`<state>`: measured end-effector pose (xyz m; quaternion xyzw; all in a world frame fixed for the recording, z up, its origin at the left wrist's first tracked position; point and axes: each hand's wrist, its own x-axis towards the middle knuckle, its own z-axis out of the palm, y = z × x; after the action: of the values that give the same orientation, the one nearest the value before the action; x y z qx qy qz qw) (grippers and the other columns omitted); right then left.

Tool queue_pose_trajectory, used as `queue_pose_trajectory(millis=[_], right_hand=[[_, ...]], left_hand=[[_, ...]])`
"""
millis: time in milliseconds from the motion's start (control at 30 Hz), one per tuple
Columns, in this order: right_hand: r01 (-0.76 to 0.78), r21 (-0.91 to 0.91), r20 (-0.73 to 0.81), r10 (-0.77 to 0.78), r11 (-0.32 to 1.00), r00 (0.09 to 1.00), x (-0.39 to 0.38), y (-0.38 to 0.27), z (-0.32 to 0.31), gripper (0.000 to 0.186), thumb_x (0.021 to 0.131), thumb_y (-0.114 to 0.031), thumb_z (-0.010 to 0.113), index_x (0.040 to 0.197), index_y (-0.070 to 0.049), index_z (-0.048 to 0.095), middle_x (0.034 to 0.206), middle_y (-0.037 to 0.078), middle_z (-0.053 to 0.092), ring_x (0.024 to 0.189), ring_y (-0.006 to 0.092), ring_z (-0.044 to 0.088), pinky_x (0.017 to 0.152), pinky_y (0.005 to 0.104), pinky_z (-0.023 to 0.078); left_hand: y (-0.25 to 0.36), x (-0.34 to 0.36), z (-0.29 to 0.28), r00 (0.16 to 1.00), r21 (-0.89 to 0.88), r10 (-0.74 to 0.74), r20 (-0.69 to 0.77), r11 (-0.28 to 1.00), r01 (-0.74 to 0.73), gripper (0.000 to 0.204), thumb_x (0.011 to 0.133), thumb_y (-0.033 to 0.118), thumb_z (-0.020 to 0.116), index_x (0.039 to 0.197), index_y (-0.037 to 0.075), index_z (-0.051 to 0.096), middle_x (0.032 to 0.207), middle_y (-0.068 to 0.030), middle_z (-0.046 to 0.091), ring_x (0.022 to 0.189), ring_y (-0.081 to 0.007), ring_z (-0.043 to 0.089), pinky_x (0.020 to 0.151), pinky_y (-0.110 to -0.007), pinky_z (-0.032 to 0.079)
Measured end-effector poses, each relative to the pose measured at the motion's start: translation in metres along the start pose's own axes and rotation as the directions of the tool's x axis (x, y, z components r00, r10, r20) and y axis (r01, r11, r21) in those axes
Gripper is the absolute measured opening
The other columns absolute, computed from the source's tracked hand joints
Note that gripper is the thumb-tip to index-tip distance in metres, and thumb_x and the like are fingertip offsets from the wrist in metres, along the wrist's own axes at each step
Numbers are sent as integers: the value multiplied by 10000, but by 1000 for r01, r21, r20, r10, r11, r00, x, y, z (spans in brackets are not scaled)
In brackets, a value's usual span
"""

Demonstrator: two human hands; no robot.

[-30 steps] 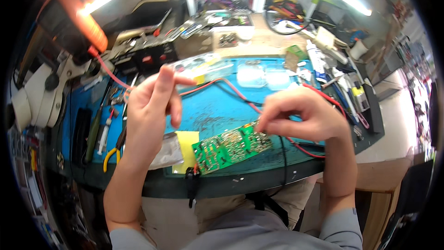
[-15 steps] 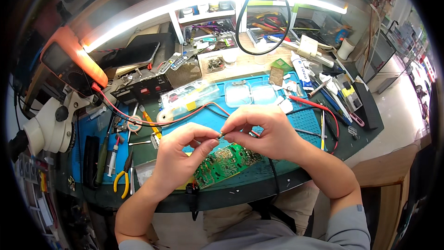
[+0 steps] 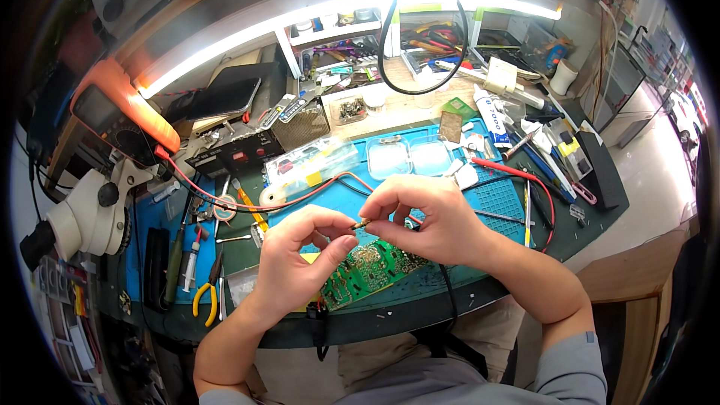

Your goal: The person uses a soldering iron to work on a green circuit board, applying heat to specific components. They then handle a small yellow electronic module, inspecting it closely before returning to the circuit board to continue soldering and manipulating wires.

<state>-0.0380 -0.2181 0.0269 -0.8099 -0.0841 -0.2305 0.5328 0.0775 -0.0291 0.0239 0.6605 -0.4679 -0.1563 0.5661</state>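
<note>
In front of me a small, thin, brassy-brown part [image 3: 363, 223] is pinched between the fingertips of both hands; its kind is too small to make out. My left hand [image 3: 294, 255] is closed on its left end by thumb and forefinger. At the other end, the thumb and fingers of my right hand [image 3: 435, 217] grip it. Just below the fingers, a green circuit board [image 3: 367, 274] lies solder side up on the blue mat [image 3: 491, 232], partly covered by my left hand.
An orange-cased multimeter [image 3: 124, 116] stands at left, its red lead [image 3: 300, 196] crossing the mat. Nearer are a white microscope [image 3: 82, 210], yellow-handled pliers [image 3: 206, 296] and a syringe [image 3: 191, 261]. Behind the hands sits an open clear plastic box [image 3: 388, 157]. A black cable loop [image 3: 382, 37] hangs overhead.
Slightly more of the small part shows between the fingertips, as my hands have drawn a little apart. The whole view has shifted slightly; the board stays on the mat.
</note>
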Motion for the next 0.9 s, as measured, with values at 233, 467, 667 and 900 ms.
queue_pose_trajectory(millis=[233,467,667,900], right_hand=[[35,23,-38,-34,999,999,-2,2,4,151,826,5,737,970,-29,704,895,51,717,735,106,672,576,237,526],[43,-59,-13,-44,997,999,-2,0,2,142,808,-18,758,941,-41,713,850,38,714,646,99,641,561,234,497],[41,-94,-5,-42,995,999,-2,1,2,130,812,-44,765,930,-42,710,831,39,705,634,105,637,553,239,497],[67,-110,1,-67,992,998,-2,1,2,117,816,-51,761,915,-36,702,817,38,695,625,108,632,548,244,497]], left_hand=[[-1,-3,-1,997,-53,-69,-46,996,67,93,881,33,711,959,-7,680,872,-50,683,755,-92,649,656,-223,523],[-2,-2,-1,998,51,27,-51,998,-24,83,859,19,715,929,-4,677,848,-51,677,704,-91,629,625,-221,504],[-3,-3,1,998,58,30,-59,998,-27,73,850,17,712,908,0,672,828,-48,672,672,-89,615,606,-222,491],[-3,-3,1,998,65,28,-50,998,-24,70,844,16,709,895,0,664,812,-43,665,650,-89,605,596,-227,484]])
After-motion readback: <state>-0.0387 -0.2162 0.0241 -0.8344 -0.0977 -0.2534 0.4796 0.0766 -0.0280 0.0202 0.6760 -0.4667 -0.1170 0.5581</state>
